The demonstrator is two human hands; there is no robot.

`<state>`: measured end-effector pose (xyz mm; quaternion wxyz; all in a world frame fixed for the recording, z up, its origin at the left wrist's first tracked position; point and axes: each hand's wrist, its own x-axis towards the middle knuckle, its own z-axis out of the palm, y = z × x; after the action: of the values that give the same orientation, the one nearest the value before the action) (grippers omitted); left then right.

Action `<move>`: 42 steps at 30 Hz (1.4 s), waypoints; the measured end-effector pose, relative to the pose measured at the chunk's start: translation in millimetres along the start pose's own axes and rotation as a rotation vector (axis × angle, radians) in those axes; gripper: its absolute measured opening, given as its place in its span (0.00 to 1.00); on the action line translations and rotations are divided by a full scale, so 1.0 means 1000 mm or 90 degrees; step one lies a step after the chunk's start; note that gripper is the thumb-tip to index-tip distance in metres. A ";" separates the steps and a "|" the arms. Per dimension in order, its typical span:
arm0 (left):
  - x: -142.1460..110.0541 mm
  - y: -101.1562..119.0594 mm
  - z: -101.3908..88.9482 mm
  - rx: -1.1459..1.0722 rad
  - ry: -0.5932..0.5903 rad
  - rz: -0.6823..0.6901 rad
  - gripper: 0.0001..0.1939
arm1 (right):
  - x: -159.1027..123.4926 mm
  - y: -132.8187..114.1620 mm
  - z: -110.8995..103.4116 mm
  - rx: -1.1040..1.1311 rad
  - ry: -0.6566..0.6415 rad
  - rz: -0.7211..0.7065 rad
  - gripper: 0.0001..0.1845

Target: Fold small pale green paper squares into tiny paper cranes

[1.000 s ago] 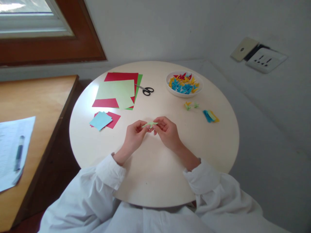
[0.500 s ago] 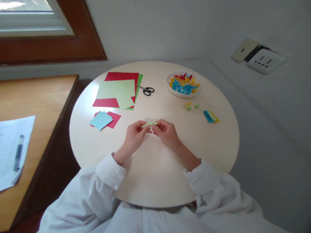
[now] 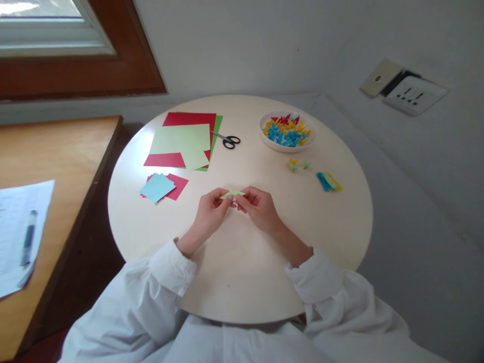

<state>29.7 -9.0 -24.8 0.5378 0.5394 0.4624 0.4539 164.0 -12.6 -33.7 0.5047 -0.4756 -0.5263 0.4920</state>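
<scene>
Between both hands, over the middle of the round white table (image 3: 242, 272), is a small piece of folded light-green paper (image 3: 233, 193). My left hand (image 3: 212, 207) pinches its left side between thumb and fingers. Its right side is gripped by my right hand (image 3: 259, 207), with the thumb pressed on the near face. The thumbs nearly meet at the centre and cover the paper's lower part, so its full folded shape is hidden.
Scissors (image 3: 229, 141) lie beside large red and green sheets (image 3: 177, 138). Nearer are blue and red paper squares (image 3: 157, 188). At right stand a white bowl (image 3: 287, 147) of folded paper cranes, a few loose small cranes (image 3: 293, 165) and blue and yellow paper pieces (image 3: 328, 182).
The thumbs and fingers have shifted very slightly on the folded green paper. Everything else on the table stays where it was.
</scene>
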 end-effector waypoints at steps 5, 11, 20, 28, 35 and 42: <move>-0.001 0.003 0.001 -0.004 0.002 0.008 0.09 | -0.001 -0.003 0.000 -0.015 -0.004 -0.024 0.17; -0.001 0.003 0.001 -0.012 -0.010 0.015 0.10 | -0.001 0.000 -0.001 -0.015 -0.004 -0.020 0.15; -0.001 -0.003 -0.001 0.001 -0.010 0.022 0.12 | -0.002 -0.001 -0.001 -0.014 0.011 -0.029 0.15; -0.003 -0.005 -0.006 0.091 0.010 0.056 0.12 | 0.001 0.002 -0.002 0.042 -0.003 -0.020 0.17; -0.003 -0.002 -0.004 0.062 -0.010 0.029 0.13 | -0.001 0.000 -0.003 -0.020 0.020 -0.050 0.11; 0.000 0.003 -0.011 -0.140 -0.089 -0.095 0.16 | -0.001 0.007 -0.007 -0.119 0.066 -0.151 0.05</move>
<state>19.2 -7.1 -21.3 0.6567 0.4719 0.4100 0.4220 171.2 -13.4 -40.7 0.5391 -0.4799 -0.5954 0.3530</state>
